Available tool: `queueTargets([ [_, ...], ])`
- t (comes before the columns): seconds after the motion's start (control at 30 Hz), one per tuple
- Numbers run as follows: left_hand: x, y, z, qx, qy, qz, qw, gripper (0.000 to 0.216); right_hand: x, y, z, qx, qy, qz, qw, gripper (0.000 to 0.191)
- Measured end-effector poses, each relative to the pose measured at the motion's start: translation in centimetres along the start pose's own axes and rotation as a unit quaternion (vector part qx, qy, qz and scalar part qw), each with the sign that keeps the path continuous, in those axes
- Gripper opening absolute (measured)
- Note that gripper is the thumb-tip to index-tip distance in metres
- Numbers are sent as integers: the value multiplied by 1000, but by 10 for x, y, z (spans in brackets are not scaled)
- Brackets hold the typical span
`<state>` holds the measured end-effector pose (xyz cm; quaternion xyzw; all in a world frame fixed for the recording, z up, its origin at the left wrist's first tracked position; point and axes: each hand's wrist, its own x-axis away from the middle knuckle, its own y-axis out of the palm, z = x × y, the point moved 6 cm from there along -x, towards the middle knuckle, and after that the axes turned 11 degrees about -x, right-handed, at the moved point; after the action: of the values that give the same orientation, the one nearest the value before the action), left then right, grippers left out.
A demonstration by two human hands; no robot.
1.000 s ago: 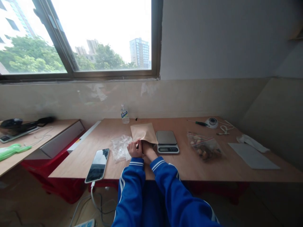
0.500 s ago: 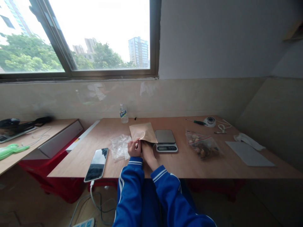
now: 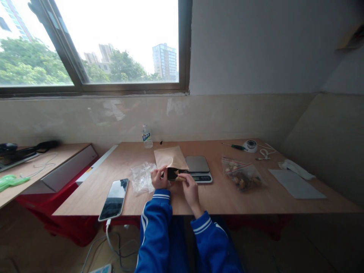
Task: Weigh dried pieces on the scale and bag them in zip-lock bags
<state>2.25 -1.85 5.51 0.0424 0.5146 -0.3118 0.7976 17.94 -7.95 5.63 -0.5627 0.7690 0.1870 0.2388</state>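
Note:
A brown paper pouch [image 3: 170, 157] lies on the wooden table [image 3: 222, 195] with its dark mouth toward me. My left hand [image 3: 158, 178] pinches the pouch's near left edge and holds the mouth apart. My right hand [image 3: 189, 185] is just outside the mouth, fingers pinched on a small light-brown piece [image 3: 179, 177] that I cannot name. Both sleeves are blue with white stripes. A small digital scale [image 3: 198, 168] stands right behind my right hand.
A crumpled clear plastic bag [image 3: 142, 176] and a phone [image 3: 114, 194] on a white cable lie left of the pouch. A zip bag of mixed pieces [image 3: 242, 175] sits to the right, a grey sheet [image 3: 295, 182] further right. A water bottle [image 3: 146, 137] stands by the wall.
My right hand, which was inside the pouch, has drawn back out toward me with a small piece pinched. The pouch mouth now gapes open. My left hand stayed put.

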Motion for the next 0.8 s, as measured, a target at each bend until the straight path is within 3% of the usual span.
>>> queueTargets([
  [0.2, -1, 0, -2, -11, -24, 1, 1000, 16, -5, -45, 10, -87, 81, 126, 985, 20],
  [0.37, 0, 0, -1, -5, -25, 5, 1000, 15, -39, -79, 18, -46, 35, 191, 980, 22],
  [0.57, 0, 1, -3, -3, -42, 0, 999, 17, -77, -76, 50, 101, 0, 53, 993, 34],
  [0.67, 0, 1, -3, -5, -45, -1, 999, 17, -70, -72, 62, 161, -25, 9, 987, 43],
  [0.8, 1, 2, -5, -7, -45, 0, 999, 18, -52, -68, 60, 284, -35, 3, 958, 51],
])
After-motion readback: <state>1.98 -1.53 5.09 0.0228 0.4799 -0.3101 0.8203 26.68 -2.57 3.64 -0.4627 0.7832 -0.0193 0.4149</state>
